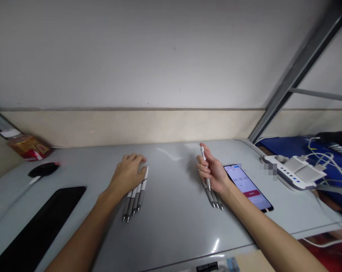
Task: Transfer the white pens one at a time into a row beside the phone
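Note:
My right hand [212, 172] is wrapped round a white and grey click pen [204, 155], held upright with its metal tip pointing down. The thumb is up near the pen's top end. Below this hand, several similar pens [214, 200] lie side by side on the grey table [171, 226], their upper parts hidden by the hand. My left hand [128, 172] is over another row of several white and grey pens [135, 196], fingers stretched forward and thumb beside the rightmost pen. That hand covers the upper ends of some of them.
A phone [248, 187] showing a running timer lies right of my right hand, with a white power strip [290, 172] beyond it. At the left are a black mat [43, 226], a black mouse-like device [43, 169] and a bottle [28, 145]. A wall [171, 126] closes off the back.

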The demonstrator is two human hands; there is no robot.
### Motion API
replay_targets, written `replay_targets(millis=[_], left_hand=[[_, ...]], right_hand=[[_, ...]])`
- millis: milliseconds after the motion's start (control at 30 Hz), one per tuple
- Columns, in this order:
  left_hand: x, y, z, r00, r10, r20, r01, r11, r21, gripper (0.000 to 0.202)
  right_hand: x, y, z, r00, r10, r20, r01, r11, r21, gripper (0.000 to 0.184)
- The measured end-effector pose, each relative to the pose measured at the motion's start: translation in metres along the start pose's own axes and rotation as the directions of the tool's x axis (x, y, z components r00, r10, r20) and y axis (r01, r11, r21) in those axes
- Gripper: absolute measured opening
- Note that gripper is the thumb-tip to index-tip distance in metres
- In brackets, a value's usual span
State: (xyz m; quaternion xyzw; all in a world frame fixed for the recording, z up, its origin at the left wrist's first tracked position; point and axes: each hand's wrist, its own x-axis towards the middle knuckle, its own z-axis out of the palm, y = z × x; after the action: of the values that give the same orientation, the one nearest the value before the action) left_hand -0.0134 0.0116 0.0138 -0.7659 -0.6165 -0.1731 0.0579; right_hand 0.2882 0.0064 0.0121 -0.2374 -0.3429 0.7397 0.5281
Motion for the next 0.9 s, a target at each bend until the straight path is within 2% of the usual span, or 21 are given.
replay_targets(millis=[167, 400, 700, 800, 900], left_hand=[[-0.003, 0.004, 0.002, 0.995, 0.016, 0.101, -0.022, 0.998, 0.064, 0.021], [-0.006, 0.01, 0.005, 0.996, 0.012, 0.084, -0.017, 0.998, 0.065, 0.022], [-0.008, 0.021, 0.012, 0.997, 0.004, 0.08, -0.01, 0.997, 0.081, 0.029], [-0.009, 0.022, 0.012, 0.997, 0.012, 0.071, -0.017, 0.997, 0.07, 0.031], [-0.009, 0.023, 0.011, 0.998, 0.013, 0.055, -0.016, 0.998, 0.067, 0.031]], right_hand=[[0.001, -0.003, 0.0, 0.999, -0.03, -0.017, 0.029, 0.999, -0.027, 0.034], [0.002, -0.004, -0.001, 0.999, -0.032, 0.027, 0.03, 0.998, 0.063, 0.033], [0.002, -0.005, 0.0, 0.999, -0.031, 0.019, 0.029, 0.995, 0.092, 0.018], [0.002, -0.01, 0.001, 0.999, -0.048, -0.011, 0.048, 0.999, 0.019, 0.019], [0.002, -0.016, 0.002, 0.992, -0.105, -0.073, 0.09, 0.979, -0.184, 0.03]])
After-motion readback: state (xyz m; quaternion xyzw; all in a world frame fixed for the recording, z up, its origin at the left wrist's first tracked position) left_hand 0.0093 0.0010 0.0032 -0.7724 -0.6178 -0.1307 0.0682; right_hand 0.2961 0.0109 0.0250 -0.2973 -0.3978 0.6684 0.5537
